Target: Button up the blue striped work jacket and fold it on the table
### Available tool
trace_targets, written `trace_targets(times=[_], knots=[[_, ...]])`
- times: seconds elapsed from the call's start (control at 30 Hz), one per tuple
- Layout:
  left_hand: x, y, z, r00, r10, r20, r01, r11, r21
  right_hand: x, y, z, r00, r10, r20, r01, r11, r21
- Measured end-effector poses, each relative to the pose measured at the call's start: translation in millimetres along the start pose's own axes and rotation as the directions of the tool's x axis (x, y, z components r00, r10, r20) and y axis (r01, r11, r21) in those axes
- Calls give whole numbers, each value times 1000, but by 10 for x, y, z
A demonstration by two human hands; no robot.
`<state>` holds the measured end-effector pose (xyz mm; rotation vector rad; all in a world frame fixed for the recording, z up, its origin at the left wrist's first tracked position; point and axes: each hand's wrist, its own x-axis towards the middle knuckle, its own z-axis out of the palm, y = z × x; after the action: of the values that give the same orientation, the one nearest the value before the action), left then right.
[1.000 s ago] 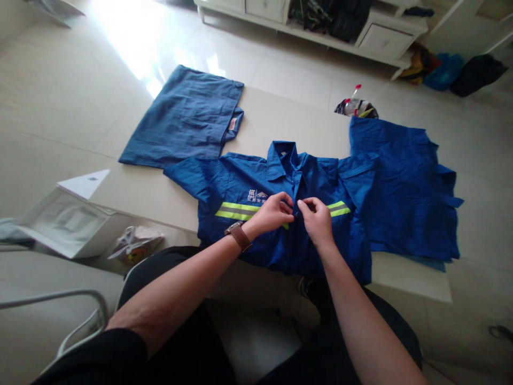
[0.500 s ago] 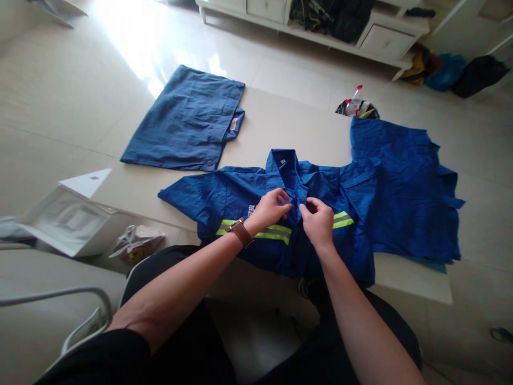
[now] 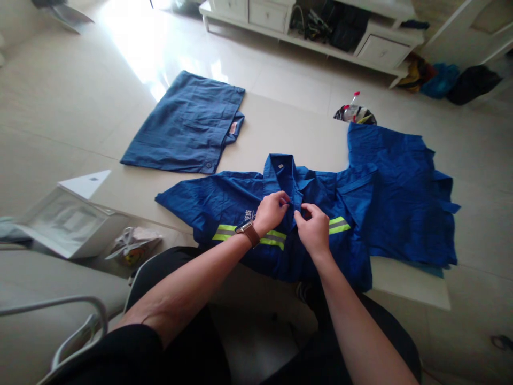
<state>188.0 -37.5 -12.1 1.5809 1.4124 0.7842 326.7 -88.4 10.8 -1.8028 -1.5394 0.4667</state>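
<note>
A blue work jacket (image 3: 236,192) with yellow-and-grey reflective strips lies front up across the table (image 3: 280,120), its collar pointing away from me. At the front opening below the collar, my left hand (image 3: 272,213) pinches one edge of the jacket, its fingertips bent inward. Just to the right, my right hand (image 3: 312,227) grips the opposite front edge between thumb and forefinger. The two hands are close together. Whether a button or other fastener lies between the fingers is too small to tell.
A folded faded-blue garment (image 3: 180,125) rests at the table's far left. More blue clothing (image 3: 404,198) is piled at the right end. Beyond stand a bag with bottles (image 3: 355,113) and a white cabinet (image 3: 268,16). An open white box (image 3: 76,224) sits on the left.
My left hand has moved slightly in toward the front edge and its fingers have closed more. My right hand stays at the opening. The whole view has shifted a little.
</note>
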Motion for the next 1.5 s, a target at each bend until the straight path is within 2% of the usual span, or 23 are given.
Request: trace_targets(times=[0.17, 0.33, 0.53, 0.8, 1.03, 1.2, 1.5], knots=[[-10, 89, -53, 1000, 14, -15, -15, 996, -85, 7, -15, -14, 1000, 5, -6, -5, 1000, 0], [-48, 167, -114, 997, 63, -44, -66, 995, -81, 13, -13, 7, 1000, 1, -12, 0, 1000, 26], [-86, 164, -154, 984, 170, -53, -171, 985, -29, 14, -18, 35, 999, -45, -2, 45, 998, 47], [-100, 148, -145, 986, 152, -74, -156, 986, -61, 19, -54, 11, 983, -182, -3, 182, 982, 50], [-139, 176, -117, 984, 162, -71, -168, 982, -85, 20, -35, -6, 988, -155, -7, 155, 987, 38], [-171, 197, -112, 983, 176, -55, -183, 967, -180, 13, -40, -25, 988, -155, 6, 155, 988, 23], [-174, 190, -104, 988, 137, -72, -150, 962, -230, 10, -73, -12, 985, -173, -8, 173, 985, 7]])
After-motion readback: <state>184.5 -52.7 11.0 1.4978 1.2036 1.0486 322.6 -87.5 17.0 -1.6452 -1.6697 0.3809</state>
